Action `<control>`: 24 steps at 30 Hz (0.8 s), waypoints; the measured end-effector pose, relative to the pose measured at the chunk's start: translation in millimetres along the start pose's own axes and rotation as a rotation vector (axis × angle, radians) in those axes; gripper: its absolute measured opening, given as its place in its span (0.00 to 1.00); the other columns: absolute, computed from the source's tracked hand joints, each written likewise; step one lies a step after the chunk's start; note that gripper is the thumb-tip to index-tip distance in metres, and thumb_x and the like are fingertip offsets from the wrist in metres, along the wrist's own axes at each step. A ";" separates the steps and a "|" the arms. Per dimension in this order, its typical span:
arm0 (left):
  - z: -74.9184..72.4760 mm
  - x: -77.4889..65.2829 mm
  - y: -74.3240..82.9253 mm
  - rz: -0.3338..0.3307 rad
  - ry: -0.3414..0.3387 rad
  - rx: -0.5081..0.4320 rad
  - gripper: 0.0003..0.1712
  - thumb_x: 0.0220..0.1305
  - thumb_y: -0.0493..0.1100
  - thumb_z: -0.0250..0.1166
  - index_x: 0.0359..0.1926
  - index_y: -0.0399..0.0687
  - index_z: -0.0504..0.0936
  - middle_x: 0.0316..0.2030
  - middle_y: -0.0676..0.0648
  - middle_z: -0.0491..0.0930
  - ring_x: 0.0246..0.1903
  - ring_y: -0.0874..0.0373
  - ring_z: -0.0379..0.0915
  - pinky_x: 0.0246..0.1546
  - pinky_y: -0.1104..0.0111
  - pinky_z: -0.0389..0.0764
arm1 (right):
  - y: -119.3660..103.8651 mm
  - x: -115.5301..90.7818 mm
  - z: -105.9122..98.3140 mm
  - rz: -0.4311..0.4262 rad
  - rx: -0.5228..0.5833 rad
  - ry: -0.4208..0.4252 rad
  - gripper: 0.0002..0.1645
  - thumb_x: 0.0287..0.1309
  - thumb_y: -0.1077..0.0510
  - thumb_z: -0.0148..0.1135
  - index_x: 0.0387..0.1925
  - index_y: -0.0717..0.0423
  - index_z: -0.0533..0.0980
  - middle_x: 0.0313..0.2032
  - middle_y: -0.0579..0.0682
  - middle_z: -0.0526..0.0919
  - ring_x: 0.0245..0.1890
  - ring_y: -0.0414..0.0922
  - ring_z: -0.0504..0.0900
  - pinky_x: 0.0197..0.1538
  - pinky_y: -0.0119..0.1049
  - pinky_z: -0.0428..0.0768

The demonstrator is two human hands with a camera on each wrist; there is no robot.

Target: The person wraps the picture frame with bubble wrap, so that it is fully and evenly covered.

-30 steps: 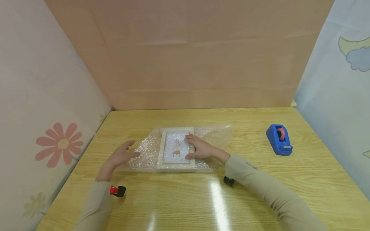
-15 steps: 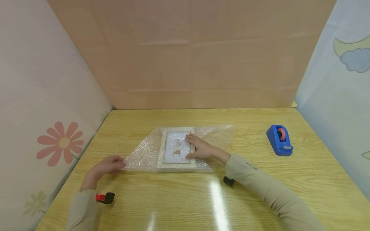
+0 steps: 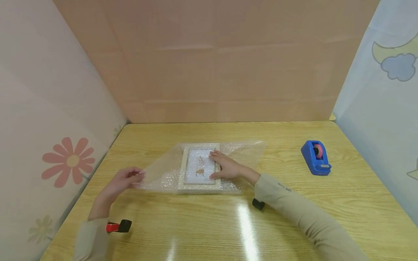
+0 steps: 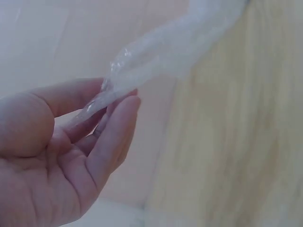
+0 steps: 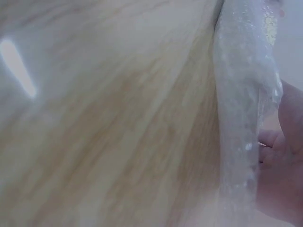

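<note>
A picture frame [image 3: 196,166] with a pale rim lies face up near the middle of the table, bubble wrap [image 3: 164,175] around it. The wrap spreads out in pointed flaps to the left and right. My left hand [image 3: 121,183] pinches the tip of the left flap between thumb and fingers, a little above the table. In the left wrist view the bubble wrap [image 4: 161,61] runs from that hand [image 4: 66,156] toward the upper right. Fingers spread, my right hand [image 3: 228,168] rests on the frame's right side. The right wrist view shows only part of it [image 5: 286,179], beside the wrap's edge.
A blue tape dispenser [image 3: 316,158] with a pink roll stands on the right of the wooden table [image 3: 196,224]. A brown panel [image 3: 212,65] rises behind the table, with patterned cloth on both sides. Dark straps and black pieces sit at both wrists.
My left hand moved left and down to the left flap's tip, pinched it, then lifted it slightly off the table. My right hand has stayed on the picture frame.
</note>
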State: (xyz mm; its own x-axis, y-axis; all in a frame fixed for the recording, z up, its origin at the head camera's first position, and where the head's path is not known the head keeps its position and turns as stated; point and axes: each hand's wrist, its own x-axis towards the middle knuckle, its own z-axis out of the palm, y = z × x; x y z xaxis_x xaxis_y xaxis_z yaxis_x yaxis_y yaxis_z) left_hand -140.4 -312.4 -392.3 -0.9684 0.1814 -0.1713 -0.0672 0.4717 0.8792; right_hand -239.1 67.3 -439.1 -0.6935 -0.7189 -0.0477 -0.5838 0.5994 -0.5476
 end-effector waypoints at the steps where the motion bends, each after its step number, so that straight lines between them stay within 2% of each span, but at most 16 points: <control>1: 1.6 0.3 4.6 0.007 0.006 -0.001 0.22 0.65 0.43 0.56 0.49 0.26 0.70 0.40 0.39 0.76 0.35 0.64 0.74 0.36 0.70 0.79 | 0.1 0.1 0.0 0.001 0.002 0.000 0.51 0.50 0.41 0.62 0.67 0.63 0.52 0.69 0.56 0.46 0.69 0.53 0.39 0.68 0.47 0.41; 8: 19.1 5.1 40.6 0.094 0.027 0.005 0.20 0.66 0.42 0.54 0.49 0.26 0.70 0.40 0.34 0.74 0.35 0.59 0.76 0.37 0.71 0.79 | 0.5 0.3 -0.2 0.009 -0.012 -0.005 0.51 0.50 0.41 0.62 0.67 0.62 0.52 0.69 0.56 0.46 0.69 0.52 0.39 0.68 0.47 0.41; 14: 41.5 14.8 67.0 0.133 0.009 -0.026 0.16 0.65 0.40 0.55 0.46 0.28 0.72 0.37 0.37 0.75 0.34 0.57 0.75 0.36 0.69 0.80 | -2.2 0.7 -1.1 0.004 -0.032 -0.009 0.50 0.50 0.42 0.62 0.66 0.64 0.53 0.69 0.57 0.47 0.69 0.53 0.39 0.68 0.47 0.41; 17: 54.9 20.8 75.0 0.151 -0.009 -0.031 0.14 0.64 0.38 0.55 0.45 0.29 0.73 0.36 0.40 0.76 0.34 0.57 0.75 0.36 0.68 0.80 | -3.4 1.2 -1.2 -0.001 -0.042 -0.008 0.50 0.50 0.42 0.63 0.66 0.65 0.53 0.68 0.58 0.47 0.69 0.54 0.40 0.68 0.47 0.42; 24: 89.8 39.0 81.6 0.155 -0.040 -0.063 0.13 0.63 0.36 0.54 0.44 0.29 0.74 0.38 0.35 0.76 0.32 0.57 0.74 0.34 0.69 0.79 | -6.0 0.8 -2.4 0.000 -0.044 -0.018 0.50 0.50 0.44 0.63 0.66 0.66 0.53 0.68 0.59 0.47 0.69 0.55 0.40 0.68 0.47 0.42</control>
State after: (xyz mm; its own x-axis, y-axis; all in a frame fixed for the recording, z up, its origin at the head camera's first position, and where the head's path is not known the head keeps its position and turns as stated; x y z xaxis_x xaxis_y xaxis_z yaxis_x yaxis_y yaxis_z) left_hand -162.0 -189.3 -367.1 -0.9581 0.2824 -0.0480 0.0660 0.3808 0.9223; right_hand -237.1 64.0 -433.9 -0.6864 -0.7245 -0.0628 -0.6017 0.6143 -0.5105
